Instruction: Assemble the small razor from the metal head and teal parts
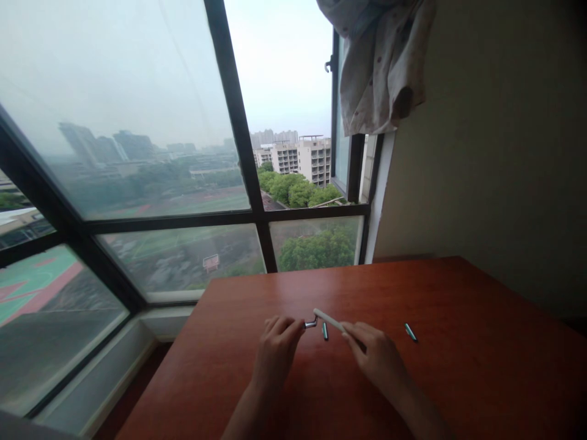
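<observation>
Over the table, my left hand [279, 340] is closed, thumb and fingers pinching a small shiny metal piece [310, 324] with a bent end. Most of that piece is hidden by the fingers. My right hand [373, 348] grips a slim whitish stick [329, 319] that slants up to the left. The stick's far tip meets or overlaps the bent end of the metal piece; I cannot tell whether they are joined. Between the two hands lies a short dark green pen cap-like piece [325, 331] with a silvery side. A similar green piece [411, 332] rests to the right of my right hand.
The reddish-brown wooden table [463, 379] spreads beneath both hands. Dark window frames [174, 222] run along its far and left sides, with one pane opened outward. A pale spotted curtain [380, 73] hangs bunched at upper right, beside a plain wall [486, 140].
</observation>
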Demonstrator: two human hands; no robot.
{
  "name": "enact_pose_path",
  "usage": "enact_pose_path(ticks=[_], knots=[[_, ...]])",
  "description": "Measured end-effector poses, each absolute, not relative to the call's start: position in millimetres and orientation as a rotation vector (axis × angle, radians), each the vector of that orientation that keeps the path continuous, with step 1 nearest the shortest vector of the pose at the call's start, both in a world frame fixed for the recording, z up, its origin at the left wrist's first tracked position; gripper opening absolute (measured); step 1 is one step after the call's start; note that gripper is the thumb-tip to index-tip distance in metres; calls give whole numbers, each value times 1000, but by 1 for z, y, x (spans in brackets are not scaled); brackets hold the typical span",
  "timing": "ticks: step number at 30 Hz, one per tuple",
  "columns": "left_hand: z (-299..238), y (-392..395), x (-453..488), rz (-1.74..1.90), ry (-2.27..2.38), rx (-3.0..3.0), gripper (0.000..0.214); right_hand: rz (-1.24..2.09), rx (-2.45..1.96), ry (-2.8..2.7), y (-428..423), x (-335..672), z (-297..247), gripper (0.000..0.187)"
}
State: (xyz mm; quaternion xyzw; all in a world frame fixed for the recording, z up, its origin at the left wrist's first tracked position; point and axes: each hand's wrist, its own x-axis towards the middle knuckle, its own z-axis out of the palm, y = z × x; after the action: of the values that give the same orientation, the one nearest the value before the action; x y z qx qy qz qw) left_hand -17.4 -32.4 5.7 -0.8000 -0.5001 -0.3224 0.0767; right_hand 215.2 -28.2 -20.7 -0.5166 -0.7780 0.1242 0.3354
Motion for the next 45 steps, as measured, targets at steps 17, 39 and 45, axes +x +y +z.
enact_pose_path(ticks=[17,39,45], knots=[[4,-32,-18,-984,-1515,-2442,18,400,-1346,-2009,-29,216,-19,28],[1,-23,-24,-2281,-2372,-2391,37,767,-1058,-1829,-37,209,8,26],[5,-25,-22,-2245,-2381,-2487,35,674,-1090,-1827,-33,211,1,24]])
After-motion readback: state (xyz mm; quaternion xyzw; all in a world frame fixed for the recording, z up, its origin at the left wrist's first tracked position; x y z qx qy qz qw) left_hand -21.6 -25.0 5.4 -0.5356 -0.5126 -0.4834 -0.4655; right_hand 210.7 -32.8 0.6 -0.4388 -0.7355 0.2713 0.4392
